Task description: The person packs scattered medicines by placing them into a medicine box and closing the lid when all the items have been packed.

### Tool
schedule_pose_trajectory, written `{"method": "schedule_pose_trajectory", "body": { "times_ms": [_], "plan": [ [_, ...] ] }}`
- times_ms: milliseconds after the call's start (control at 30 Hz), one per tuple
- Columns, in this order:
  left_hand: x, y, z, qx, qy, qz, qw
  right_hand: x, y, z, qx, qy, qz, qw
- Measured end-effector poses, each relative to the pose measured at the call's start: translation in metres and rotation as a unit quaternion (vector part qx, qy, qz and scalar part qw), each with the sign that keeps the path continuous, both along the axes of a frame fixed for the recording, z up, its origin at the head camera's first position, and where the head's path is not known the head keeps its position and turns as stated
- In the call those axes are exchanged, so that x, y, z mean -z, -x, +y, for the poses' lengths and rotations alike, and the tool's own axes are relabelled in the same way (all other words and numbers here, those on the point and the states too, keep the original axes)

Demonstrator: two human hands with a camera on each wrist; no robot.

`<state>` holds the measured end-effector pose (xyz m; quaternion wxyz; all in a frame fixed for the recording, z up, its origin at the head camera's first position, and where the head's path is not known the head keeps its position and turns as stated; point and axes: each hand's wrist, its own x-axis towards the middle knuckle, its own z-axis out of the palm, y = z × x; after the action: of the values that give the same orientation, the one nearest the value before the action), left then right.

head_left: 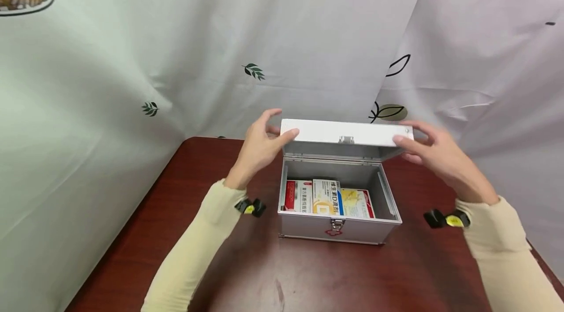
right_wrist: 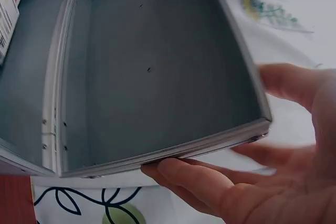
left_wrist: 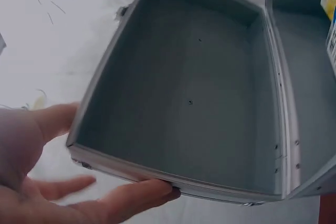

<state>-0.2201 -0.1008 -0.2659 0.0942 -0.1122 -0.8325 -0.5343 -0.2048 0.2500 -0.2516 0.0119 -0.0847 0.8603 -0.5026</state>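
A silver metal medicine box (head_left: 339,229) stands on the table with its hinged lid (head_left: 339,131) raised. My left hand (head_left: 260,145) holds the lid's left front corner, thumb on the front edge and fingers along the side. At the opposite corner, my right hand (head_left: 445,157) grips the lid the same way. Both wrist views look into the lid's bare grey inside (left_wrist: 178,77). Medicine cartons lie in the box: a red and white one (head_left: 301,197), a white and orange one (head_left: 325,197) and a yellow and white one (head_left: 354,202).
The dark red table (head_left: 229,263) runs out to both sides and in front of the box. A white printed curtain (head_left: 286,33) hangs close behind and along the sides. A metal clasp (head_left: 337,225) sits on the box's front, its catch (head_left: 346,139) on the lid.
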Motion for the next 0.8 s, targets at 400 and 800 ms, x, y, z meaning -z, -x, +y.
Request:
{"method": "schedule_pose_trajectory", "body": {
  "times_ms": [400,800],
  "plan": [
    [0.088,-0.060,-0.006,0.084,-0.034,0.262,0.9609,0.065,-0.072,-0.012,-0.017,-0.036,0.136,0.9899],
    [0.115,-0.078,0.000,0.043,-0.031,0.253,0.9660,0.101,-0.084,-0.017,0.015,-0.001,0.213,0.9770]
  ]
}}
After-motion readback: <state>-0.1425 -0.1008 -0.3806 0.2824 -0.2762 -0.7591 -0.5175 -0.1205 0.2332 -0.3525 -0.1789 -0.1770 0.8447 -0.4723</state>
